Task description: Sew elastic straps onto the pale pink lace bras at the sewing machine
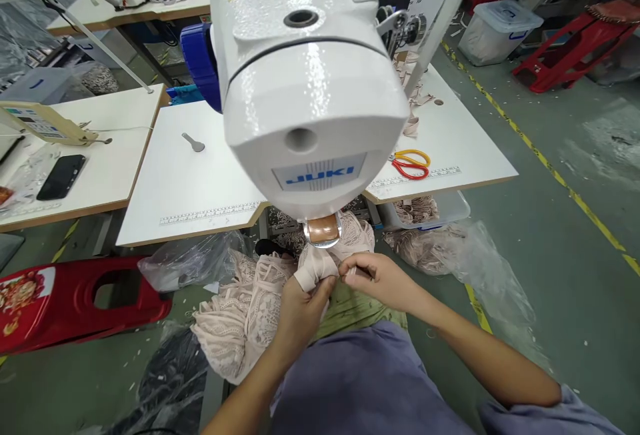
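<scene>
Below the head of a white sewing machine [315, 101], my left hand [305, 308] is closed on a beige fabric piece [315, 267], with thumb and fingers pinched at its lower edge. My right hand [373, 278] meets it from the right, its fingers pinched at the same edge; what exactly they hold is too small to make out. A bundle of beige lace garments [250, 315] lies beside my left forearm. Just above the fabric sits a copper-coloured curved part [324, 229] at the machine's lower end.
Scissors with red and yellow handles [413, 164] lie on the white table [210, 168], right of the machine. A grey tool [193, 143] and a phone [61, 177] are on the left. A red stool [120, 298] stands low left, and a plastic bin [453, 211] sits under the table.
</scene>
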{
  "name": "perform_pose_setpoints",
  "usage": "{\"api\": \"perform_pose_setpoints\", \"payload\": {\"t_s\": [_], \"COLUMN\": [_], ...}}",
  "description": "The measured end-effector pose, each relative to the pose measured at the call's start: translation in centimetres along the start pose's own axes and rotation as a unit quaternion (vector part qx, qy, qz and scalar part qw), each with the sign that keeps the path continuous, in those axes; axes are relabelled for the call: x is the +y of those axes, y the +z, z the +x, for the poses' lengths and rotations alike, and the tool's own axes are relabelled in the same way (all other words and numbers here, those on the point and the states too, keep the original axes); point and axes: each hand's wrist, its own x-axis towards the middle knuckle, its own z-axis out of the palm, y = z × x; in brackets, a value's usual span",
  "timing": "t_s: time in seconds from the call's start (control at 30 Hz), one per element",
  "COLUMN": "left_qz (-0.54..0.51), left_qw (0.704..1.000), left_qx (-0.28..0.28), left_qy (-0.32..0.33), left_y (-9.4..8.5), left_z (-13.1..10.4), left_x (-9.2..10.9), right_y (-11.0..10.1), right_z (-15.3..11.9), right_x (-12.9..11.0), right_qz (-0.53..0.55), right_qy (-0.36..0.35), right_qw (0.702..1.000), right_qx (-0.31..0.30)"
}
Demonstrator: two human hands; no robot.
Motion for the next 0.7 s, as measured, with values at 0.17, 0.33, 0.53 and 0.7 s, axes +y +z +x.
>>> {"api": "perform_pose_setpoints", "payload": {"t_s": [0.17,0.33,0.53,0.7], "left_qz": [0.0,0.03,0.064,0.078], "left_qw": [0.998,0.996,0.993,0.989], "left_qx": [-0.055,-0.074,-0.085,-0.122], "left_qy": [0.009,0.03,0.048,0.037], "left_y": [-1.3,-1.3,-0.8,-0.8], "left_z": [0.7,0.6,-0.1,0.2], "left_x": [0.4,1.3,2.3,2.8], "right_y": [-1.1,-1.2,-1.6,-1.8], "right_z": [-0.6,-0.9,-0.6,-0.3], "right_x": [-0.4,-1.5,-2.5,-3.0], "right_qz": [0.066,-0.01,-0.079,0.007], "right_qy": [0.009,-0.009,0.002,0.012], "right_qw": [0.998,1.0,0.996,0.993], "right_qx": [0.009,-0.022,-0.051,-0.114]}}
